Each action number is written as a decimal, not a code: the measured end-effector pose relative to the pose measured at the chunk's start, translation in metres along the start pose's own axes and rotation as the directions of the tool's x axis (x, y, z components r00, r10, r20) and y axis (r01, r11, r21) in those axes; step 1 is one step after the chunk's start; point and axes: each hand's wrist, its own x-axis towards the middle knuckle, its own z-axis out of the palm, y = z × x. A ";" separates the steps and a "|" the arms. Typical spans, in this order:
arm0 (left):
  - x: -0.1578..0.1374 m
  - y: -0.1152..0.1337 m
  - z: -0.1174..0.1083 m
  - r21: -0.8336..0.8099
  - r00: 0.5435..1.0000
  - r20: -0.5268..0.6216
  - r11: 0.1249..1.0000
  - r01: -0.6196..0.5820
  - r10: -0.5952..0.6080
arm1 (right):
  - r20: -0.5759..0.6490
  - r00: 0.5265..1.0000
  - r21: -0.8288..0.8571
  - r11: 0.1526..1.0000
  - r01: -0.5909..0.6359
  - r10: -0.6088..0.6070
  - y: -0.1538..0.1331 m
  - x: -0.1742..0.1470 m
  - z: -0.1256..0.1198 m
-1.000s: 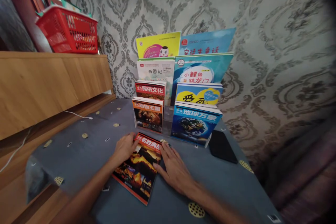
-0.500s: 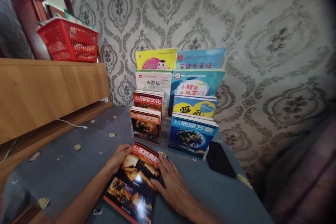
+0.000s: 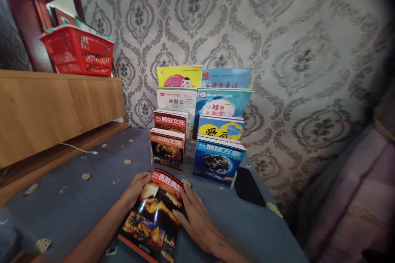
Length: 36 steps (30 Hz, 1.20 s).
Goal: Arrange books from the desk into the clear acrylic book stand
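Note:
A glossy book [image 3: 155, 203] with an orange-topped cover and golden landscape pictures is held at a slant in front of me, its cover facing up. My left hand [image 3: 136, 188] grips its upper left edge, fingers curled behind it. Along the right edge lies my right hand [image 3: 197, 218], its thumb on the cover and fingers by the top corner. Just beyond is a tiered clear rack [image 3: 189, 161] of upright books. Its front row has a lion-cover book [image 3: 167, 150] on the left and a blue globe-cover book [image 3: 217, 161] on the right.
Taller books, among them a yellow one [image 3: 173, 74] and a blue one [image 3: 228, 74], stand behind in the rack. A black phone-like slab [image 3: 249, 187] lies right of it. At left, a red basket [image 3: 80, 51] sits on a wooden cabinet [image 3: 58, 111]. A white cable [image 3: 78, 148] trails below.
My view has shifted a little, so the rack and its books appear slightly lower and further left. Both hands keep the same hold on the book.

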 end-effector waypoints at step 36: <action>-0.038 0.039 0.025 -0.101 0.973 0.192 0.988 -0.113 0.131 | -0.240 0.967 0.849 0.501 0.168 0.084 -0.014 -0.014 -0.012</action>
